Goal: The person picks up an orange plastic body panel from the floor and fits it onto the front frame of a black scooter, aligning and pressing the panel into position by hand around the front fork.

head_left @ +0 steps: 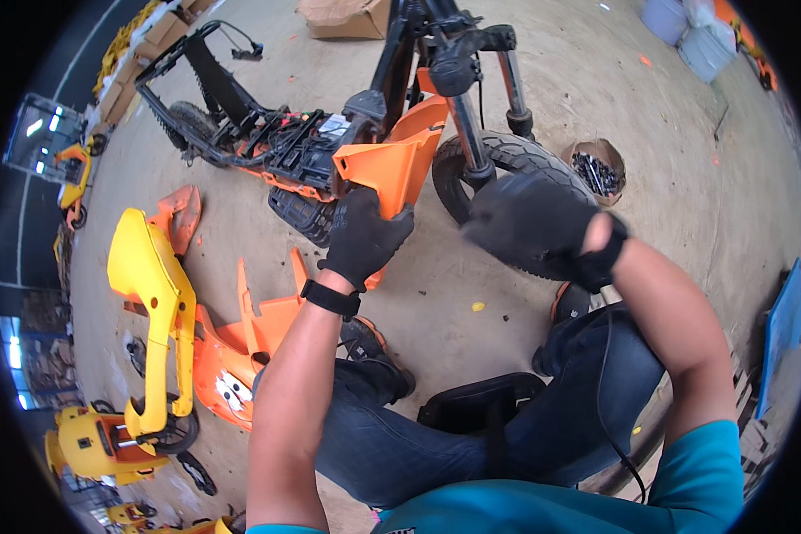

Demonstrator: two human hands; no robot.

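A partly stripped scooter with a black frame (240, 147) stands before me. My left hand (360, 233), in a black glove, is closed on the lower edge of an orange plastic panel (400, 165) at the scooter's front, behind the fork (468, 133). My gloved right hand (538, 222) is over the front wheel (449, 182) and hides part of its tyre. Motion smears its fingers, so I cannot tell whether it holds anything.
Right of the wheel stands an open cardboard box (618, 169) of small metal parts. A yellow panel (151, 276) and an orange panel (218, 365) lie at my left. Another cardboard box (345, 18) is at the far side. A blue board (779, 329) leans at the right.
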